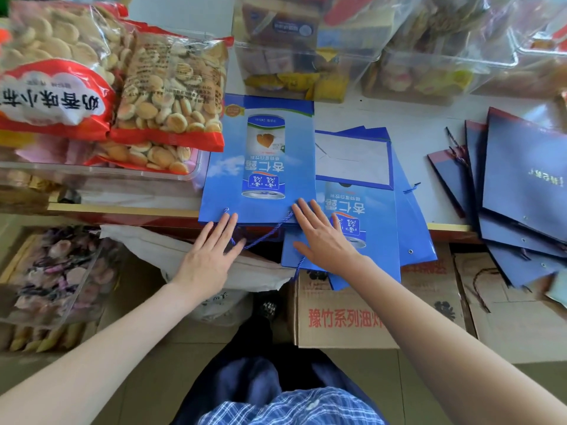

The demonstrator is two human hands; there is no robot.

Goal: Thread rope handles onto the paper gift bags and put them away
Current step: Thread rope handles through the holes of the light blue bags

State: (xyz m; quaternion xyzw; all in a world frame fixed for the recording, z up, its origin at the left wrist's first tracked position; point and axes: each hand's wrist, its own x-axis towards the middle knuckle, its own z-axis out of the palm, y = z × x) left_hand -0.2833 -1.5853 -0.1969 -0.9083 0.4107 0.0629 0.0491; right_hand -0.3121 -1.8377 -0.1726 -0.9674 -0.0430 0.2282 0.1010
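Observation:
A flat light-blue paper gift bag (260, 167) printed with a can lies on the counter, its near edge over the counter's rim. A dark blue rope handle (264, 236) hangs in a loop from its two holes. My left hand (211, 256) is flat with straight fingers just below the bag's near left corner, over the rope. My right hand (322, 237) lies flat, its fingertips at the bag's near right corner, its palm on a stack of more light-blue bags (380, 228) fanned out to the right.
Dark navy gift bags (515, 191) lie piled at the right, some with rope handles. Cookie packs (165, 96) in a clear bin crowd the left; clear snack boxes (294, 62) line the back. A cardboard carton (346, 314) stands under the counter.

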